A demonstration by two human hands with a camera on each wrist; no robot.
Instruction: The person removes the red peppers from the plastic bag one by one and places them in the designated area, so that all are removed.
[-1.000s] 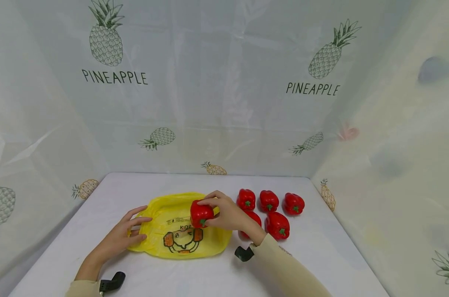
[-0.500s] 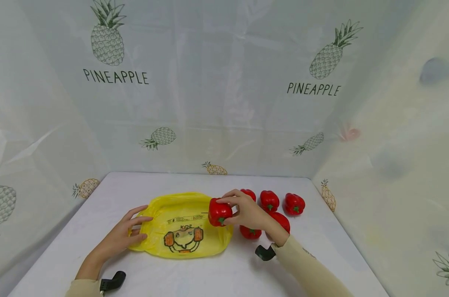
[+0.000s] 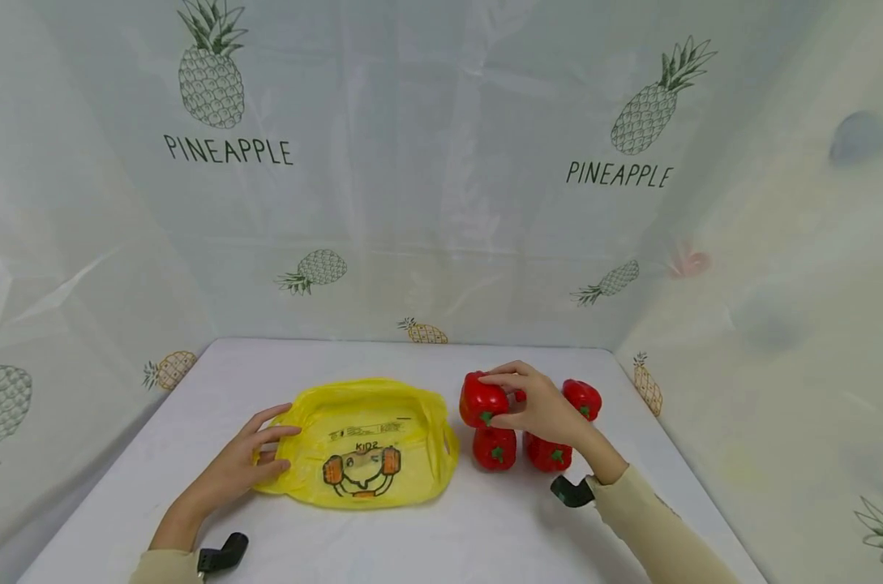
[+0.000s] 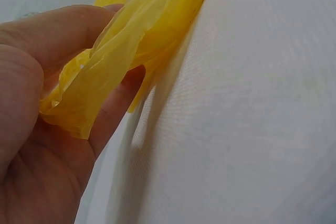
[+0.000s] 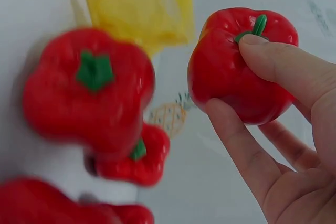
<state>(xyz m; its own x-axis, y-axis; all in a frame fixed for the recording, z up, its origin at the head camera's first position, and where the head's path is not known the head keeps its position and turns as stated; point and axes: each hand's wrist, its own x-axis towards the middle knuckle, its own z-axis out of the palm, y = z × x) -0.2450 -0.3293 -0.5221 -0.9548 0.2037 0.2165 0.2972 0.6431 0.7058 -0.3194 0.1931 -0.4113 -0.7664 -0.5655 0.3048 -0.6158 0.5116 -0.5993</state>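
Observation:
A red bell pepper (image 3: pixel 479 397) with a green stem is pinched between the thumb and fingers of my right hand (image 3: pixel 546 410). In the right wrist view this pepper (image 5: pixel 226 77) is raised, thumb against its stem end. Below and beside it are other red bell peppers: one nearest the bag (image 3: pixel 495 450), one partly behind the wrist (image 3: pixel 546 453), one at the far right (image 3: pixel 582 397). A yellow plastic bag (image 3: pixel 422 474) with a cartoon face and "KIDZ" print lies flat. My left hand (image 3: pixel 233 462) holds its left edge, fingers curled round the crumpled plastic (image 4: pixel 121 61).
The white table (image 3: pixel 383 551) runs back to a pineapple-print curtain (image 3: pixel 441 203), which also hangs along both sides. Black wrist cameras sit on the left wrist (image 3: pixel 222 553) and right wrist (image 3: pixel 572 491). The peppers crowd the table's right part.
My right hand has carried the held pepper rightward from above the yellow bag to above the other peppers. The bag's printed front is now fully exposed. My left hand has stayed put.

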